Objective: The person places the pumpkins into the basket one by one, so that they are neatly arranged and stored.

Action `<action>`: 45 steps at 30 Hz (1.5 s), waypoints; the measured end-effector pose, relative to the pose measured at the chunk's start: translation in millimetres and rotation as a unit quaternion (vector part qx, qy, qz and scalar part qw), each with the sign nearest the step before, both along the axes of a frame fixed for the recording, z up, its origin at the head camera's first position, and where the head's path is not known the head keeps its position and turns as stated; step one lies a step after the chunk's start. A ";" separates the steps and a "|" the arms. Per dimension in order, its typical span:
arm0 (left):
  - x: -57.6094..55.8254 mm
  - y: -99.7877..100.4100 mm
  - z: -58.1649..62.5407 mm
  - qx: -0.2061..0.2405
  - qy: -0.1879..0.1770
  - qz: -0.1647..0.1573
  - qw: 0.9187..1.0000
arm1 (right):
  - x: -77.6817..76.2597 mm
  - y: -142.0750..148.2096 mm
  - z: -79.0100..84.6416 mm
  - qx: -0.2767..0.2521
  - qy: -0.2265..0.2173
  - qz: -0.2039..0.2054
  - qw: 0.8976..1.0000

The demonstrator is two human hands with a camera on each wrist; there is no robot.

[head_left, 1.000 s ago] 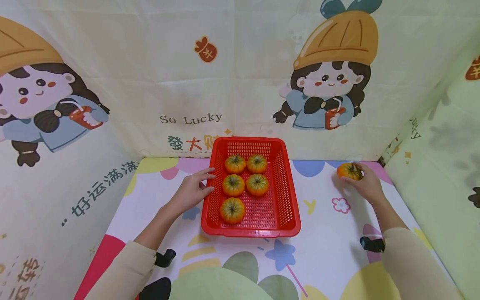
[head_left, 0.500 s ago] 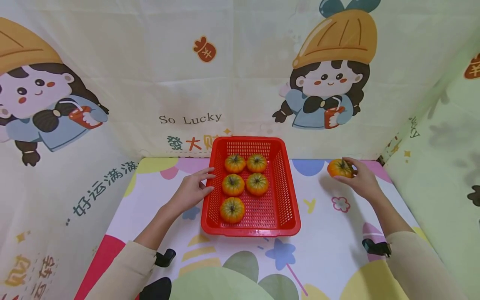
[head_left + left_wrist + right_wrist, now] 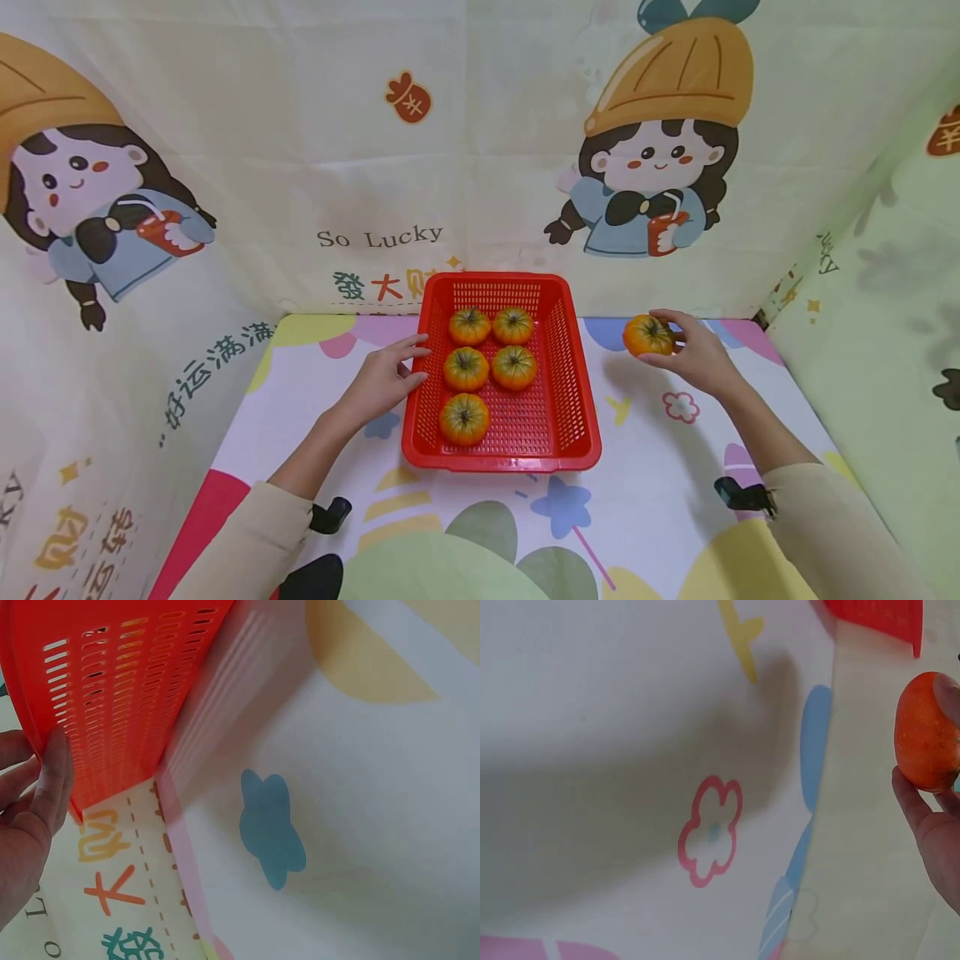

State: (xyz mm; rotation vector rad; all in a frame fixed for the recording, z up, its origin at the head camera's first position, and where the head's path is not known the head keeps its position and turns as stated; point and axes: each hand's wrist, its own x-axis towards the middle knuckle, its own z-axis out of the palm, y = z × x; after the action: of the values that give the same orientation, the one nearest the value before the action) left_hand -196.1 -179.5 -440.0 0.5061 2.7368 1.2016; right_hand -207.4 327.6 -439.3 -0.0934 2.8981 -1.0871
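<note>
My right hand [image 3: 695, 351] grips a small orange-and-green pumpkin [image 3: 648, 335], thumb on one side and fingers on the other. It is held over the far right part of the table; its smooth orange underside faces the right wrist view. A red plastic basket [image 3: 577, 392] stands in the middle, holding several more pumpkins: two at the back, two in the centre row and one [image 3: 464, 419] at the front left. Against the basket's left rim rest the fingertips of my left hand [image 3: 380, 382], fingers relaxed; in the left wrist view one finger lies over its perforated outer wall [image 3: 142, 682].
The table [image 3: 645, 492] has a colourful printed cover with flowers and stars. Close behind the basket rises a printed cloth wall [image 3: 495, 200], and another cloth wall [image 3: 885, 333] borders the right side. Black wrist pieces [image 3: 742, 493] sit at both sleeves.
My right hand has carried the pumpkin from the far right corner leftward, closer to the basket. The left hand, the basket and the pumpkins inside it have stayed where they were.
</note>
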 end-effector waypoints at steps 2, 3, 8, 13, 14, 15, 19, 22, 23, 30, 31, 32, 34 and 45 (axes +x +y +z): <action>0.1 0.2 0.2 0.001 0.000 0.000 1.000 | 0.1 -6.7 2.1 -0.005 -0.002 0.007 1.000; 0.4 0.4 0.3 0.002 0.000 0.001 1.000 | 0.2 -10.1 3.3 -0.005 -0.002 0.010 1.000; 1.1 0.8 -0.3 0.003 -0.004 0.006 1.000 | 1.4 -28.8 11.2 -0.019 0.004 0.033 0.999; 1.7 0.7 0.1 0.002 -0.003 0.007 1.000 | 1.9 -47.4 18.0 -0.033 0.018 0.068 0.997; 1.5 0.6 0.2 0.002 -0.003 0.007 1.000 | 2.1 -51.1 19.4 -0.034 0.019 0.076 0.996; 1.5 0.7 0.3 0.003 -0.003 0.007 1.000 | 2.5 -55.2 20.9 -0.034 0.020 0.082 0.996; 0.5 0.9 0.3 0.003 -0.004 0.005 1.000 | 3.1 -70.4 25.3 -0.033 0.017 0.107 0.994; 0.1 0.9 0.3 0.002 -0.004 0.006 1.000 | 1.3 -80.4 27.0 -0.034 0.010 0.127 0.991; -0.1 0.8 0.2 0.002 -0.003 0.006 1.000 | 0.2 -83.5 27.3 -0.036 0.008 0.133 0.990; 0.9 1.3 0.8 0.003 -0.006 0.007 1.000 | -0.2 -103.4 27.7 -0.039 0.002 0.181 0.983; 1.0 1.5 0.6 0.003 -0.007 0.006 1.000 | 0.7 -106.1 27.5 -0.038 0.004 0.190 0.981; 1.1 1.9 0.2 0.003 -0.008 0.007 1.000 | 1.7 -109.1 27.8 -0.036 0.005 0.198 0.980; 1.2 2.2 -0.1 0.003 -0.008 0.006 1.000 | 3.4 -115.3 28.1 -0.034 0.009 0.214 0.976; 0.8 0.3 -1.1 0.004 -0.002 0.003 1.000 | 7.1 -144.4 21.9 -0.006 -0.025 0.282 0.959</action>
State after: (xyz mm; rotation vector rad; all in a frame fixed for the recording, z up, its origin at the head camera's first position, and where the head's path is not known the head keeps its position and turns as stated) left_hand -195.4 -179.2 -441.1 0.4964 2.7339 1.2144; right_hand -200.3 183.2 -417.4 -0.8193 2.5546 -0.9708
